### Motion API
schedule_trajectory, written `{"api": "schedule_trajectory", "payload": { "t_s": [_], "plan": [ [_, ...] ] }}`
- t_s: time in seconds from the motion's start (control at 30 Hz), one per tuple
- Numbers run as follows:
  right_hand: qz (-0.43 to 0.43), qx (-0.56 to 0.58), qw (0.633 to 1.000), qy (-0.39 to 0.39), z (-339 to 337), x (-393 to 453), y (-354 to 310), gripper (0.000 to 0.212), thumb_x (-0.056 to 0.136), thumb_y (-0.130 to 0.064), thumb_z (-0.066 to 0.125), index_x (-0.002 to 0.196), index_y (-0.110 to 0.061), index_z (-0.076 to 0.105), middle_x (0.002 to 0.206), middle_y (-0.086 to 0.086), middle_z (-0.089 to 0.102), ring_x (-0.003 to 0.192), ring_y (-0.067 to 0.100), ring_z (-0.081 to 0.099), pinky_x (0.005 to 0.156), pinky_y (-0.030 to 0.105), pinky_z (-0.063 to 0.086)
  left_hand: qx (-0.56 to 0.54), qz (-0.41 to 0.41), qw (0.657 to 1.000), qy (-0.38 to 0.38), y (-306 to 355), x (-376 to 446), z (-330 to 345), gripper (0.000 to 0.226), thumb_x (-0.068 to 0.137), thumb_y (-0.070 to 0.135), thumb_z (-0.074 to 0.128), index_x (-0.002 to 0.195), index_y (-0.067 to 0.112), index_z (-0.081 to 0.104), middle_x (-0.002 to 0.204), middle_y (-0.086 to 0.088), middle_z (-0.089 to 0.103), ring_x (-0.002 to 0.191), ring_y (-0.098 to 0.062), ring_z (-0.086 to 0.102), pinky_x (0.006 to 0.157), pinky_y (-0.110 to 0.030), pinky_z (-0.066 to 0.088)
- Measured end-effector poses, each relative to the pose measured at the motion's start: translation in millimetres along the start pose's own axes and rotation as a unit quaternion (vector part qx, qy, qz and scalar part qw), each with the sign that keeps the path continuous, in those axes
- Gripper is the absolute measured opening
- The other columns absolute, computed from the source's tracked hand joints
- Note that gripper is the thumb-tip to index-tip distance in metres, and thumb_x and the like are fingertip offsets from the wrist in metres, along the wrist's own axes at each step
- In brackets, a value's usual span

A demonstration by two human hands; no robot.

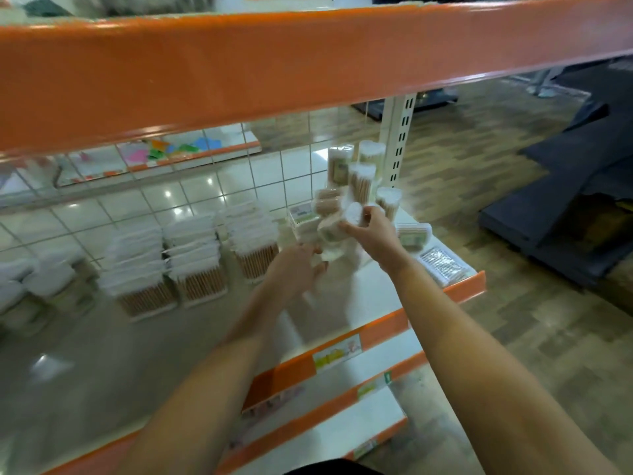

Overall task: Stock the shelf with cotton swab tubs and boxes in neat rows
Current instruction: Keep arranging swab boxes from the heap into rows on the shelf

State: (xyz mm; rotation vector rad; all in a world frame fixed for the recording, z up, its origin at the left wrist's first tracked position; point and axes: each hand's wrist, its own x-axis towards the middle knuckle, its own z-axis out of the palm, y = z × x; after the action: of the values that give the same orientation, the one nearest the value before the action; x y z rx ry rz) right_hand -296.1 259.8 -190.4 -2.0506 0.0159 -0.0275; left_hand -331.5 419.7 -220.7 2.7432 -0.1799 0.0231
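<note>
Left hand [297, 269] smeared by motion blur, its fingers unreadable, labels on held tubs [334, 224] illegible, far-left stacks [30, 286] blurred and cut by the frame edge

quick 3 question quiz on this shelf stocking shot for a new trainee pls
1. True or false: both hands are on goods at the right end of the shelf.
2. What does the right hand hold? A) a round cotton swab tub B) a price label C) nothing
3. Which way do the stacks of boxes lie from the hands?

Key
1. True: the left hand and the right hand meet at the pile there.
2. A: its fingers curl round a round tub. What the left hand holds is too blurred to name.
3. To their left, in a row.
</note>
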Motion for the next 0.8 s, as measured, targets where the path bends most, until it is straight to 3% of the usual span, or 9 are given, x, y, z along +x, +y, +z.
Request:
{"api": "schedule_trajectory", "payload": {
  "t_s": [0.17, 0.27, 0.33, 0.43, 0.5, 0.63, 0.73, 0.8],
  "plan": [
    [-0.022, 0.075, 0.995, -0.06, -12, -13, 2, 0.056, 0.083, -0.032, 0.07, 0.128, -0.007, 0.046, 0.111, 0.0, 0.055, 0.1, 0.015, 0.053, 0.077, 0.02, 0.046, -0.052, -0.006, 0.998, 0.044, -4, -20, -6, 0.043, 0.091, 0.034, 0.057, 0.127, 0.011, 0.056, 0.126, -0.007, 0.06, 0.113, -0.023, 0.058, 0.094, -0.029, 0.043],
    [-0.017, 0.09, 0.99, -0.105, -14, -18, 6, 0.065, 0.081, -0.031, 0.072, 0.135, -0.006, 0.044, 0.124, 0.004, 0.055, 0.113, 0.02, 0.053, 0.096, 0.032, 0.046, -0.092, -0.02, 0.994, 0.059, -4, -40, -7, 0.043, 0.091, 0.031, 0.059, 0.128, 0.009, 0.055, 0.126, -0.007, 0.06, 0.112, -0.021, 0.057, 0.093, -0.029, 0.043],
    [-0.01, 0.105, 0.985, -0.14, -13, -24, 9, 0.063, 0.081, -0.029, 0.072, 0.134, -0.007, 0.046, 0.123, 0.005, 0.055, 0.114, 0.021, 0.053, 0.1, 0.037, 0.045, -0.113, -0.027, 0.991, 0.065, -6, -56, -6, 0.042, 0.09, 0.032, 0.06, 0.127, 0.011, 0.055, 0.125, -0.006, 0.059, 0.11, -0.02, 0.057, 0.092, -0.031, 0.046],
    [-0.013, 0.126, 0.973, -0.193, -10, -37, 12, 0.046, 0.085, -0.021, 0.068, 0.125, -0.018, 0.047, 0.105, -0.006, 0.057, 0.098, 0.011, 0.055, 0.085, 0.023, 0.047, -0.135, -0.069, 0.988, 0.037, -9, -74, -1, 0.041, 0.09, 0.034, 0.059, 0.126, 0.015, 0.054, 0.124, -0.002, 0.056, 0.11, -0.019, 0.053, 0.094, -0.037, 0.046],
    [-0.018, 0.135, 0.963, -0.234, -5, -44, 15, 0.039, 0.085, -0.019, 0.067, 0.12, -0.021, 0.049, 0.105, -0.004, 0.06, 0.096, 0.009, 0.058, 0.08, 0.018, 0.047, -0.15, -0.102, 0.983, 0.019, -11, -82, 2, 0.041, 0.089, 0.032, 0.061, 0.126, 0.015, 0.053, 0.122, -0.001, 0.055, 0.112, -0.02, 0.052, 0.097, -0.039, 0.044],
    [-0.021, 0.142, 0.95, -0.277, 12, -53, 18, 0.048, 0.078, -0.027, 0.075, 0.121, -0.019, 0.055, 0.111, 0.002, 0.065, 0.106, 0.019, 0.061, 0.093, 0.032, 0.05, -0.184, -0.163, 0.969, -0.008, -19, -101, 2, 0.043, 0.089, 0.032, 0.061, 0.128, 0.017, 0.05, 0.118, 0.001, 0.052, 0.112, -0.018, 0.05, 0.101, -0.038, 0.04],
    [-0.022, 0.156, 0.937, -0.311, 26, -63, 17, 0.047, 0.082, -0.017, 0.07, 0.126, -0.014, 0.052, 0.112, 0.003, 0.063, 0.106, 0.019, 0.059, 0.094, 0.031, 0.05, -0.199, -0.207, 0.958, -0.006, -26, -118, 1, 0.044, 0.087, 0.035, 0.063, 0.126, 0.02, 0.051, 0.121, 0.002, 0.053, 0.111, -0.018, 0.051, 0.1, -0.036, 0.041],
    [-0.026, 0.163, 0.93, -0.329, 35, -71, 14, 0.04, 0.083, -0.016, 0.069, 0.119, -0.021, 0.054, 0.112, 0.001, 0.064, 0.105, 0.017, 0.06, 0.093, 0.03, 0.05, -0.214, -0.229, 0.95, -0.001, -29, -133, -3, 0.049, 0.086, 0.035, 0.064, 0.13, 0.021, 0.048, 0.122, 0.004, 0.053, 0.109, -0.014, 0.05, 0.099, -0.034, 0.042]
  ]
}}
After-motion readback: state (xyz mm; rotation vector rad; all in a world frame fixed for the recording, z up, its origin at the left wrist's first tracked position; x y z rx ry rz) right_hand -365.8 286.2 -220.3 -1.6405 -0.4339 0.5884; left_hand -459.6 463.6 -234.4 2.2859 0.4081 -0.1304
